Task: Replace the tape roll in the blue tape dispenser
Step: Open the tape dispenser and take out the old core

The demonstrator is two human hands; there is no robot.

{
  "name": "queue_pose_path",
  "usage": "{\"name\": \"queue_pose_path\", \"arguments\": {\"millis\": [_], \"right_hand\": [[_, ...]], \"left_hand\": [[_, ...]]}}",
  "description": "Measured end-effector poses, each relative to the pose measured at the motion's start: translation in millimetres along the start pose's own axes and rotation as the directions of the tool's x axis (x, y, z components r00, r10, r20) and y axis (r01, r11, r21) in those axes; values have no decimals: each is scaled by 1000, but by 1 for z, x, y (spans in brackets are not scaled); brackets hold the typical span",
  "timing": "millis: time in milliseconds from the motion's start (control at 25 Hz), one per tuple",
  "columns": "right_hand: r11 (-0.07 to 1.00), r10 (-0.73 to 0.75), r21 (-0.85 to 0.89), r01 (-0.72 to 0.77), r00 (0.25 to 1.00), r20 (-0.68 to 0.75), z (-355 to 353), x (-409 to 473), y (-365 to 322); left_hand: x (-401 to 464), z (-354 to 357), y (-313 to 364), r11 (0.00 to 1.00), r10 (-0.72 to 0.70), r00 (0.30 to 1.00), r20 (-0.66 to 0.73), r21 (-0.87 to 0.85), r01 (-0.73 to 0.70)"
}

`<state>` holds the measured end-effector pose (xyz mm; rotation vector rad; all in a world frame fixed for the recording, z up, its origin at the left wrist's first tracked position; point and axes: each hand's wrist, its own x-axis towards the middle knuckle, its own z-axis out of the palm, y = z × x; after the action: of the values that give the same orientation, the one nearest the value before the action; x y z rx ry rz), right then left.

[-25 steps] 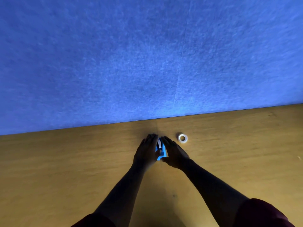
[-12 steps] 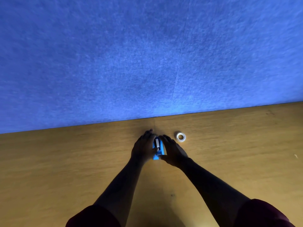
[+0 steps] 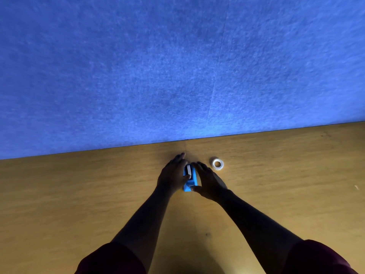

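Blue tape dispenser (image 3: 190, 179) is seen on the wooden table (image 3: 79, 194), near the far edge where the blue felt wall panel (image 3: 177, 66) begins. Body is bright blue plastic, small, long axis running toward and away from the person. A white strip shows on its top at the far end; a darker slot or cutter part is seen at the near end, detail too small to resolve.

Dispenser is flanked by both hands. Left hand (image 3: 172, 176) is pressed against its left side, thumb laid over the top, grasping it. Right hand (image 3: 209, 181) is cupped against the right side, fingers extended past the far end, thumb at the near end.

A white tape roll (image 3: 217, 164) lies flat on the table just right of the right hand, apart from it.

Dark red sleeves (image 3: 110, 260) are visible at the bottom edge.
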<state>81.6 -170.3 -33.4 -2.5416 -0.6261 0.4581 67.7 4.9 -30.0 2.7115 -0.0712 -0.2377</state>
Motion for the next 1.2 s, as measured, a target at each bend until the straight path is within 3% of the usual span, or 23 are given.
{"name": "queue_pose_path", "arguments": {"millis": [640, 800, 1000, 1200], "right_hand": [[1000, -9, 28, 9, 1000, -9, -2, 0, -2], [992, -7, 128, 7, 1000, 1, -4, -6, -1], [972, -8, 232, 28, 996, -86, -11, -18, -5], [851, 107, 523, -37, 989, -104, -13, -21, -15]], "left_hand": [[-13, -3, 2, 999, 39, 992, -116, -6, -40], [-24, -4, 5, 999, 44, 989, -138, -21, -47], [-36, -9, 15, 990, 37, 980, -198, -129, -63], [-45, -4, 23, 982, 53, 973, -224, -165, -92]]}}
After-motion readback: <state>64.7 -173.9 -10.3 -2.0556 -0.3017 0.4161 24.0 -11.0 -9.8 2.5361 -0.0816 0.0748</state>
